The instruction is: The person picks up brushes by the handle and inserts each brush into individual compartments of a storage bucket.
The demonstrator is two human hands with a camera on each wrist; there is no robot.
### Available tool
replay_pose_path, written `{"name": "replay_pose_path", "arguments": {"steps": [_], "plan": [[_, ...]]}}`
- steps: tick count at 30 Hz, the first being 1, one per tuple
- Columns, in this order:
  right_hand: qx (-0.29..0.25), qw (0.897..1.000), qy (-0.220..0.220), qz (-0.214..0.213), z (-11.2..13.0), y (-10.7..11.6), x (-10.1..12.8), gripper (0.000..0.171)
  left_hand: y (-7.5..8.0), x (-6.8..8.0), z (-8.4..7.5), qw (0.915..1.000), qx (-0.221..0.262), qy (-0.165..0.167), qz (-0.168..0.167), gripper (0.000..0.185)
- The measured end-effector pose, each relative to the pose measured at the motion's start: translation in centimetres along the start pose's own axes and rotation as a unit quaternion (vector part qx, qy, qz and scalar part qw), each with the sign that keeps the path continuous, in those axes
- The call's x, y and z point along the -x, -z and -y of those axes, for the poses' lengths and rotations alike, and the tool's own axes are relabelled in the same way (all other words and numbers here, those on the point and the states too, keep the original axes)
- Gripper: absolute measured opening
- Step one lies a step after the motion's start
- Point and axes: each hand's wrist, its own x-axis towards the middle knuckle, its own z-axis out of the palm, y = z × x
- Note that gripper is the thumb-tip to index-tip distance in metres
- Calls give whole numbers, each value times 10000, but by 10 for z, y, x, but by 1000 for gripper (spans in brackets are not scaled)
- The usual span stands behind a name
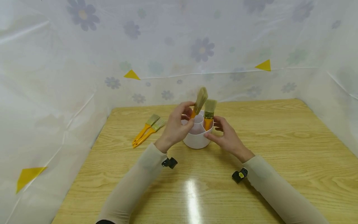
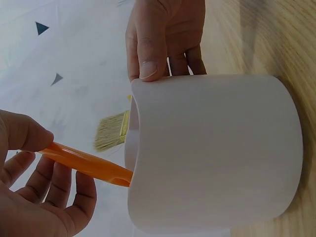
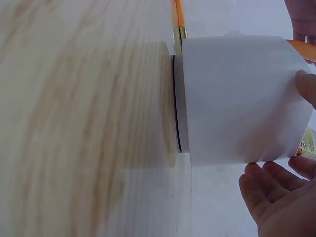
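Here the left hand (image 1: 174,129) pinches the orange handle of a paintbrush (image 1: 199,102), its tip going into the white holder (image 1: 195,138) at the table's (image 1: 279,149) centre. The right hand (image 1: 227,137), fingers relaxed, touches the holder's wall at 3 o'clock; a second brush (image 1: 209,113) stands inside, and two more brushes (image 1: 148,129) lie at 9 o'clock.

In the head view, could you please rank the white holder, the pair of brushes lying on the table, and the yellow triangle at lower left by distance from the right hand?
1. white holder: touching the right hand, just to its left.
2. pair of brushes: flat on the table, beyond the left hand.
3. yellow triangle: on the sheet, far lower left.
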Motion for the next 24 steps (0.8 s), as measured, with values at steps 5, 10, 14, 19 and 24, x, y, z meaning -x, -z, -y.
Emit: {"name": "replay_pose_path", "arguments": {"steps": [5, 10, 14, 19, 24], "plan": [[1, 10000, -10, 7, 1, 0, 0, 76, 0, 2, -6, 9999, 9, 107, 78, 45], [24, 10000, -35, 19, 1, 0, 0, 76, -1, 4, -2, 9999, 29, 58, 107, 46], [54, 10000, -30, 23, 0, 0, 0, 76, -1, 5, 0, 9999, 72, 78, 112, 46], [47, 10000, -33, 25, -1, 0, 0, 76, -1, 6, 2, 9997, 118, 145, 136, 46], [23, 10000, -81, 51, 2, -1, 0, 74, -2, 7, 5, 9997, 144, 141, 163, 47]]}}
